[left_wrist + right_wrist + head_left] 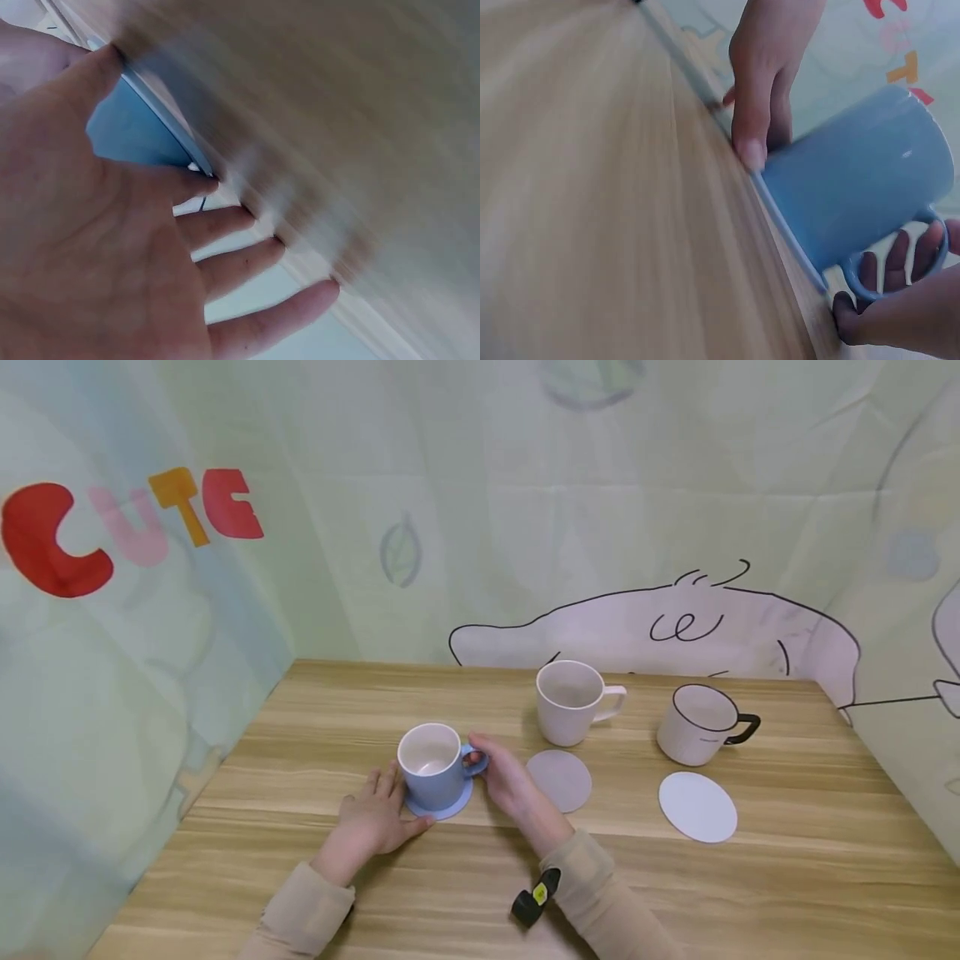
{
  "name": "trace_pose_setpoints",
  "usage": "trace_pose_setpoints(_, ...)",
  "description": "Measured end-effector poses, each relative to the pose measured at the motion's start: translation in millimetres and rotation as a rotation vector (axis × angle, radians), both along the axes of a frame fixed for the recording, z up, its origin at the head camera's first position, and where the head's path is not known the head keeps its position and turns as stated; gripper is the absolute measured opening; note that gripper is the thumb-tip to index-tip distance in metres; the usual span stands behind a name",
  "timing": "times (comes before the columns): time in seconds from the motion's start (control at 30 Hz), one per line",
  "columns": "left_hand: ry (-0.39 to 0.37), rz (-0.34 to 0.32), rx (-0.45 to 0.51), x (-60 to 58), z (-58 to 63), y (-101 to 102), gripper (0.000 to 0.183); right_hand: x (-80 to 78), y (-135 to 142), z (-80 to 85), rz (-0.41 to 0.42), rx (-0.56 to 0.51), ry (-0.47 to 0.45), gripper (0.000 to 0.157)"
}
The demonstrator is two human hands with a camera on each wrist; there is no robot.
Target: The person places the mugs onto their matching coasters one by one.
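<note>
Blue outside and white within, a handled mug [433,777] is standing on a blue coaster [447,812], slightly below and left of the frame's centre. The right hand [512,781] is gripping its handle [476,772]; the left hand [373,820] is lying spread — thumb at the coaster's edge. Towards the right, a pale mug [566,714] and a black-rimmed mug [690,737] are standing on the desk [795,868] behind two round coasters [697,807].

Soft, even light fills the head view. The left wrist view is dimmer, its tabletop [390,97] blurred. A small glint marks the blue mug [859,180] in the right wrist view.
</note>
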State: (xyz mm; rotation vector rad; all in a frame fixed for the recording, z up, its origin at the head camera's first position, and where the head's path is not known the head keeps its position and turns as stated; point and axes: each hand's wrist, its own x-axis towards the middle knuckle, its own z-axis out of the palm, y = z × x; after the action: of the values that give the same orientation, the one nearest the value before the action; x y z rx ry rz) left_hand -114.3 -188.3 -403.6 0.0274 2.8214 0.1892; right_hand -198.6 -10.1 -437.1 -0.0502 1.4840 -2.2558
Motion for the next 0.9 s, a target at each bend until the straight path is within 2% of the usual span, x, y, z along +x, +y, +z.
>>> trace_pose_setpoints(0.13,0.005,-0.013,-0.003,-1.6,3.4,2.3,0.086,-1.3,5.4,1.4,-0.006,0.261,0.149,0.023)
trace_pose_setpoints(0.23,0.023,-0.021,-0.008,-2.7,6.1,4.7,0.087,-1.6,8.0,5.5,-0.001,0.393,0.220,0.026)
trace_pose_setpoints(0.43,0.061,-0.011,-0.013,-0.2,4.2,7.3,0.085,-3.0,10.8,11.1,0.036,0.494,0.265,0.031)
trace_pose_setpoints(0.63,0.099,0.017,-0.035,5.8,1.7,12.4,0.085,-2.9,15.0,14.7,0.033,0.549,0.346,0.027)
trace_pose_setpoints(0.9,0.124,0.065,0.017,19.2,10.7,25.2,0.095,-2.0,20.0,20.6,0.030,0.648,0.497,0.024)
